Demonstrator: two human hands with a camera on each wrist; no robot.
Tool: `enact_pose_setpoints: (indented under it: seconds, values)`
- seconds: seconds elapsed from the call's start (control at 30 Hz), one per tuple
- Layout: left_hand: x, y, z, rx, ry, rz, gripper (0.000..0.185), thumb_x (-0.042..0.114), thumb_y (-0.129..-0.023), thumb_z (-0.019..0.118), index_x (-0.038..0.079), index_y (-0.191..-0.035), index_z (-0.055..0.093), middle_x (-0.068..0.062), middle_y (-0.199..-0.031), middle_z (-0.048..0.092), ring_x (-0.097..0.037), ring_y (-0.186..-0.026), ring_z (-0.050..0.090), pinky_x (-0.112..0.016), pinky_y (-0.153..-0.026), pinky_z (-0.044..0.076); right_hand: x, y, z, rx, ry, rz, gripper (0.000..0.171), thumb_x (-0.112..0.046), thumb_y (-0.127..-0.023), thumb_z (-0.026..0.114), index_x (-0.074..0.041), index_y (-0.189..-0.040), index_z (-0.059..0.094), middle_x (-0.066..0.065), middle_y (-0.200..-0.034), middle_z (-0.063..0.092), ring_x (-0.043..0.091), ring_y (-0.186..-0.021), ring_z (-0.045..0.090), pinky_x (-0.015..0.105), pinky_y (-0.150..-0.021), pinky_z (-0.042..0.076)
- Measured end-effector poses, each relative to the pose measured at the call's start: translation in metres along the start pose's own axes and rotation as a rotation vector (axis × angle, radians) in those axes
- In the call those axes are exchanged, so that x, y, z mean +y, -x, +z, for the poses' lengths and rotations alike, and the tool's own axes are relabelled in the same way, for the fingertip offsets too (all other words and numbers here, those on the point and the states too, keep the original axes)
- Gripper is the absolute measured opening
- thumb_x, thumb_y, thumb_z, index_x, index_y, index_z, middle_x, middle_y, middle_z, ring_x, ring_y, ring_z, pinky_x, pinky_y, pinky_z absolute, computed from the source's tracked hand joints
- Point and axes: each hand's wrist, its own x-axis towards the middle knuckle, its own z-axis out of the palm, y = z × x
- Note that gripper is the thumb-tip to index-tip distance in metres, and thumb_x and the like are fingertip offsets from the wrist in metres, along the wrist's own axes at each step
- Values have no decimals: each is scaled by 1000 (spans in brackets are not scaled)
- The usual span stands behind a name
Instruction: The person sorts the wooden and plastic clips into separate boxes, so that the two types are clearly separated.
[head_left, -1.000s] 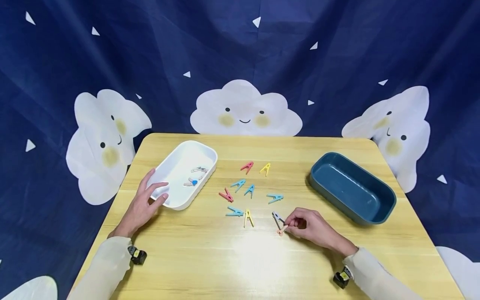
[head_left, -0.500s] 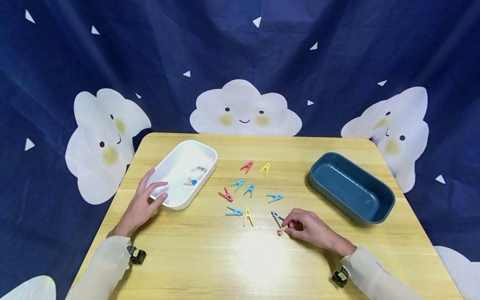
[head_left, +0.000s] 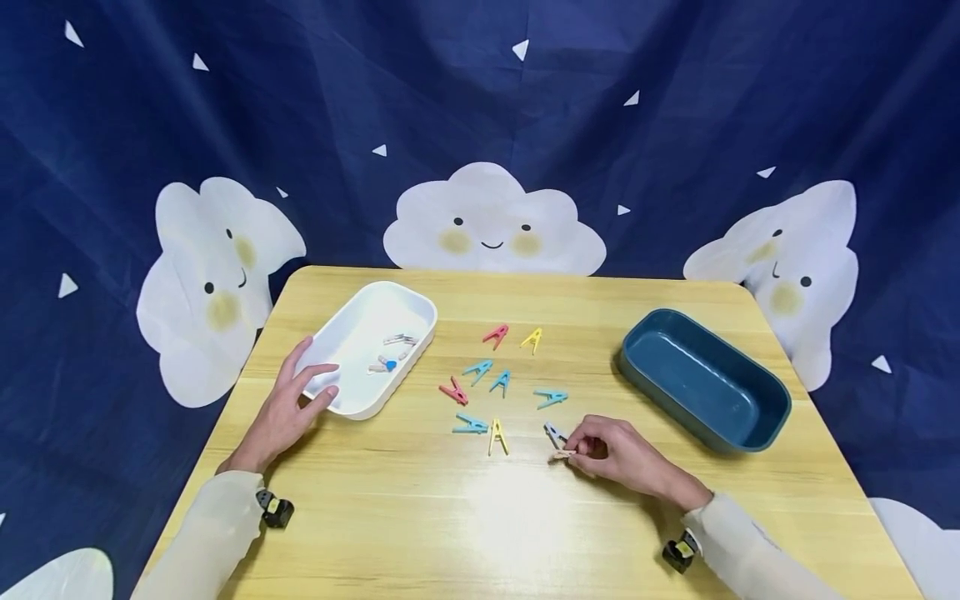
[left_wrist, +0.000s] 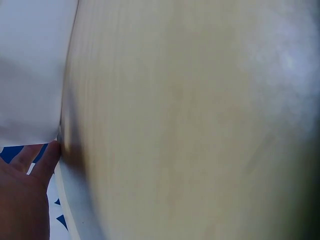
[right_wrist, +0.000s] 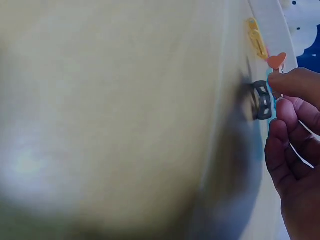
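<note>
- Head view shows the whole desk (head_left: 525, 517): the right hand (head_left: 611, 454) pinches a grey-and-peach clothespin (head_left: 557, 442) low on the desk, just right of a yellow pin (head_left: 497, 435), while the left hand (head_left: 288, 408) lies with relaxed fingers against the near corner of the white tray (head_left: 416, 312).
- Right wrist view is blurred but adds the close detail: fingertips (right_wrist: 292, 82) curl on the clothespin (right_wrist: 262, 100), its grey end touching the wood and its peach end (right_wrist: 276, 61) up beside the thumb.
- Left wrist view gives only the thumb (left_wrist: 47, 160) pressed to the white tray wall (left_wrist: 30, 75) (the loose pins do not show there).
- Head view alone shows the loose pins (head_left: 491, 383) between the trays, a few pins (head_left: 390, 354) inside the white tray, and the dark blue tray (head_left: 705, 379) near the right edge.
- Bare wood lies along the near edge, between the two sleeves.
</note>
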Motion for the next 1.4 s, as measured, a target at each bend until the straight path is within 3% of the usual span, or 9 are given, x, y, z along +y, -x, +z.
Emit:
enact_pose_setpoints:
  seconds: [0.3, 0.83, 1.4]
  values:
    - [1, 2, 0, 3, 5, -1, 38, 31, -108, 68, 9, -139, 69, -9, -184, 9, -53, -163, 18, -85, -117, 26, -15, -36, -6, 17, 24, -27, 16, -8, -95, 84, -22, -100, 78, -15, -86, 63, 4, -78, 59, 23, -68, 55]
    - [1, 1, 1, 8, -11, 2, 39, 32, -108, 69, 9, -139, 69, -9, -184, 9, -53, -163, 20, -84, -117, 28, -34, -106, 4, 29, 30, -64, 9, -13, -98, 80, -21, -103, 79, -11, -91, 67, 7, -83, 61, 31, -74, 58]
    - [1, 0, 1, 6, -8, -10, 39, 34, -108, 69, 9, -138, 69, -11, -183, 10, -52, -163, 18, -84, -118, 27, -45, -163, 24, 49, 37, -73, 6, -19, -98, 83, -17, -102, 79, -7, -91, 70, 7, -84, 62, 27, -76, 57]
